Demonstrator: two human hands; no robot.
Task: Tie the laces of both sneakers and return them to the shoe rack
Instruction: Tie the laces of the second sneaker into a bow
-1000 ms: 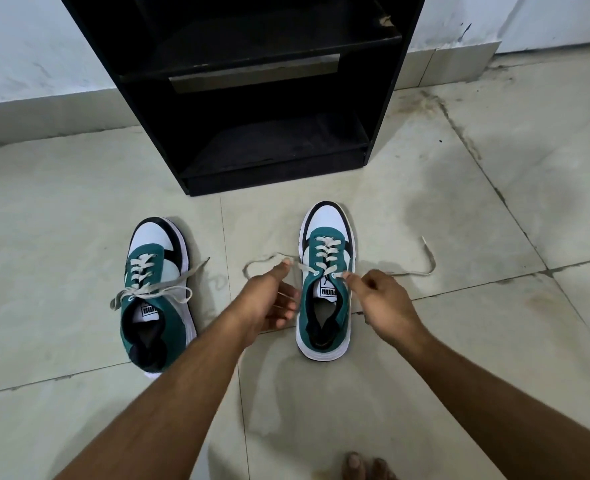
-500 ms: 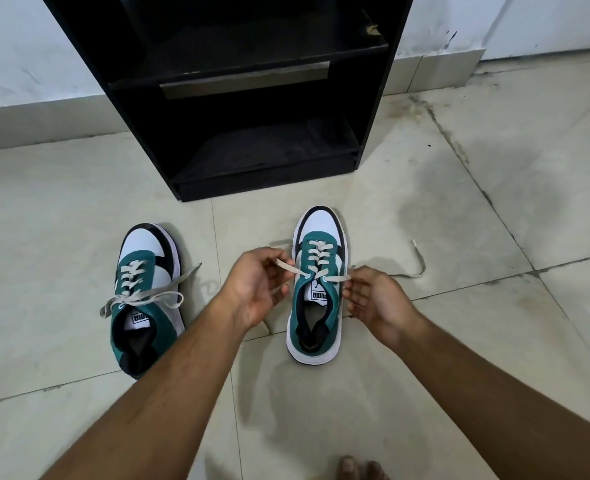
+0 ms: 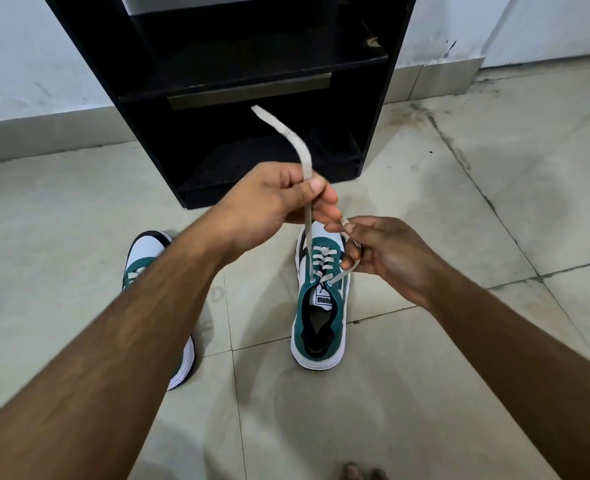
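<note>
Two green, white and black sneakers stand on the floor, toes toward the rack. The right sneaker (image 3: pixel 321 317) sits in the middle, its laces untied. My left hand (image 3: pixel 272 199) pinches one lace end (image 3: pixel 300 147) and holds it pulled up above the shoe's toe; the free tip curls up in front of the rack. My right hand (image 3: pixel 380 251) is shut on the other lace end just right of the eyelets. The left sneaker (image 3: pixel 148 258) is mostly hidden under my left forearm. The black shoe rack (image 3: pixel 376 109) stands behind, its shelves bare.
Pale floor tiles with dark grout lines (image 3: pixel 487 195) spread all around. A white wall with a tiled skirting (image 3: pixel 44 133) runs behind the rack. Toes of a bare foot (image 3: pixel 362 471) show at the bottom edge.
Both hands lifted from beside the shoe. The left hand pulled its lace end up and forward over the toe. The camera moved closer, and my forearm now covers the left sneaker.
</note>
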